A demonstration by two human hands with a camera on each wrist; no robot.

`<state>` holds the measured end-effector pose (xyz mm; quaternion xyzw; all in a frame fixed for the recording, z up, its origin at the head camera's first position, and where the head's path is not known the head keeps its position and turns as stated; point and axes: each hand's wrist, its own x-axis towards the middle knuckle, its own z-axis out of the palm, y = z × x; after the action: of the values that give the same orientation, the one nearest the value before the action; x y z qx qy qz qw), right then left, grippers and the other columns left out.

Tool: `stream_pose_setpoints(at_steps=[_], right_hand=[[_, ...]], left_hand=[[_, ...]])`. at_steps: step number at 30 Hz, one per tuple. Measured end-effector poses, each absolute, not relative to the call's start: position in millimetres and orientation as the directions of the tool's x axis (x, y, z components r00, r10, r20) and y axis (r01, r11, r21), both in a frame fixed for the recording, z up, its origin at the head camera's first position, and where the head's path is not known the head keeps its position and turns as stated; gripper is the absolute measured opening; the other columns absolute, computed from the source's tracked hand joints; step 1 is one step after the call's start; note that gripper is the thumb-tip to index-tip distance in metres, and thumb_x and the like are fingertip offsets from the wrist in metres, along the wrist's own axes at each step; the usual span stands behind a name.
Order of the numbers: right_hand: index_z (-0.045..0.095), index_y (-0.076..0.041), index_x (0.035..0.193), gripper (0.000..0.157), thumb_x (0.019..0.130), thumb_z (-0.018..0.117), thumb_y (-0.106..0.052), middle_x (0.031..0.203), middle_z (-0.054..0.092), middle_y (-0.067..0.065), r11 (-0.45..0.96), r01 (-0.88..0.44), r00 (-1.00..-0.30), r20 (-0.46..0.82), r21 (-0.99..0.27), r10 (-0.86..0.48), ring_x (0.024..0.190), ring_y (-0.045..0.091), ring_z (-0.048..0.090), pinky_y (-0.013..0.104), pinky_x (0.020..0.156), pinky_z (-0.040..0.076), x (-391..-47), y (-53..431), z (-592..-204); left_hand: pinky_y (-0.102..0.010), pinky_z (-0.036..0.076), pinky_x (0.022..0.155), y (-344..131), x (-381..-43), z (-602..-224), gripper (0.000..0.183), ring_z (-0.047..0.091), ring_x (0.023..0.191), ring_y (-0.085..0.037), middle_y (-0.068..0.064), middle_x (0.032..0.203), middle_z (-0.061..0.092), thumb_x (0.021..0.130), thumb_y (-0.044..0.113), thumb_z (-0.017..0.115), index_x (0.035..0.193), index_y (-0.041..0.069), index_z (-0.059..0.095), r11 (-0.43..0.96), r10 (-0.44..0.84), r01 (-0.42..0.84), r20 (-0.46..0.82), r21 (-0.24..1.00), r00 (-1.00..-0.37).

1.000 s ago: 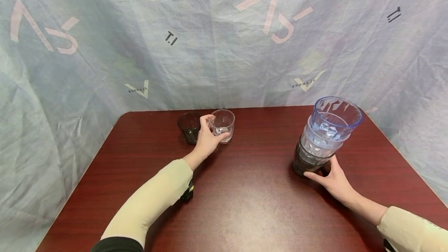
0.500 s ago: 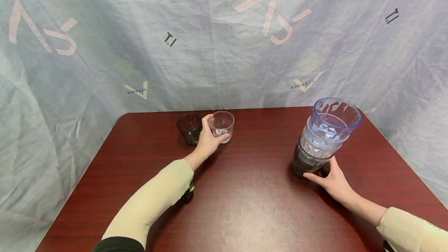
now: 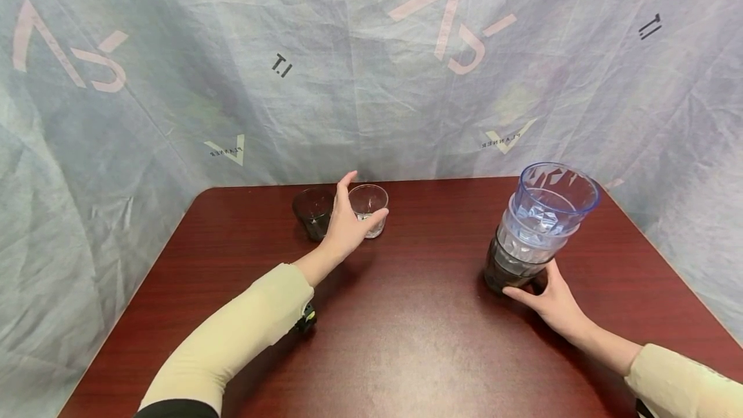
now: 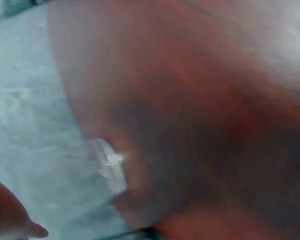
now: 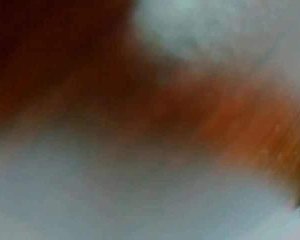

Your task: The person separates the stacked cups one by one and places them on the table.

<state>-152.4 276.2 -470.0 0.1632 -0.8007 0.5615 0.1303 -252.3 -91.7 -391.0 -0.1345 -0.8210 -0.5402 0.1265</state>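
In the head view my left hand (image 3: pixel 348 221) has its thumb and fingers spread apart beside a short clear glass (image 3: pixel 371 197) near the far edge. A dark smoky glass (image 3: pixel 310 208) stands just left of it, partly hidden by the hand. At the right, my right hand (image 3: pixel 554 302) grips the dark tumbler (image 3: pixel 505 269) at the bottom of a nested stack, low near the base. Clear cups (image 3: pixel 525 240) sit above it, and a blue-rimmed clear tumbler (image 3: pixel 557 195) tops the stack, which appears tilted right. Both wrist views are badly blurred.
A red-brown wooden table (image 3: pixel 418 315) lies under everything. Behind its far edge hangs a pale grey printed cloth (image 3: pixel 371 82), which also drapes down both sides. A small dark device (image 3: pixel 306 320) shows under the left sleeve (image 3: pixel 244 328).
My left hand has let go of the clear glass; its fingers and thumb have spread away from the rim. The clear glass stays in place. My right hand and the stack have not moved.
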Motion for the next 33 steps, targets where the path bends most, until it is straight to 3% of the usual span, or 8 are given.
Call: stream_pose_setpoints(at_steps=[6, 15, 21, 33], right_hand=[[0.033, -0.009, 0.14, 0.084, 0.072, 0.076, 0.017, 0.12, 0.056, -0.014, 0.307, -0.409, -0.912, 0.393, -0.859, -0.118, 0.103, 0.0, 0.056, 0.013, 0.081, 0.043, -152.4, 276.4, -470.1], [0.033, -0.007, 0.139, 0.082, 0.072, 0.076, 0.017, 0.119, 0.056, -0.015, 0.314, -0.41, -0.912, 0.395, -0.856, -0.113, 0.101, 0.001, 0.056, 0.014, 0.08, 0.043, -152.5, 275.6, -468.9], [0.033, -0.009, 0.14, 0.084, 0.073, 0.076, 0.017, 0.12, 0.055, -0.013, 0.31, -0.409, -0.912, 0.393, -0.858, -0.114, 0.1, 0.001, 0.056, 0.014, 0.079, 0.044, -152.2, 276.0, -468.2], [0.031, -0.008, 0.141, 0.084, 0.074, 0.076, 0.015, 0.122, 0.053, -0.011, 0.315, -0.39, -0.921, 0.373, -0.865, -0.118, 0.102, 0.002, 0.056, 0.015, 0.08, 0.044, -153.0, 277.7, -468.8]], left_hand=[[-0.047, 0.025, 0.11, -76.4, -239.5, -352.7, 0.083, 0.02, 0.141, -0.008, 0.005, 0.154, 0.024, 0.085, 0.035, 0.076, 0.149, 0.028, 0.023, 0.234, 0.168, 0.443, 0.413, 0.865, -0.895], [-0.036, 0.025, 0.111, -38.8, -236.1, -310.4, 0.081, 0.02, 0.14, -0.001, 0.009, 0.152, 0.028, 0.084, 0.02, 0.076, 0.148, 0.02, 0.027, 0.051, 0.271, 0.542, 0.511, 0.839, -0.816], [-0.038, 0.028, 0.11, -9.7, -234.0, -294.3, 0.082, 0.024, 0.138, -0.002, 0.011, 0.15, 0.032, 0.082, 0.018, 0.079, 0.147, 0.018, 0.029, 0.041, 0.362, 0.58, 0.529, 0.814, -0.768], [-0.024, 0.024, 0.108, 39.0, -233.3, -281.3, 0.088, 0.025, 0.133, 0.009, 0.016, 0.146, 0.039, 0.077, 0.018, 0.084, 0.146, 0.024, 0.029, 0.001, 0.591, 0.594, 0.479, 0.804, -0.649]])
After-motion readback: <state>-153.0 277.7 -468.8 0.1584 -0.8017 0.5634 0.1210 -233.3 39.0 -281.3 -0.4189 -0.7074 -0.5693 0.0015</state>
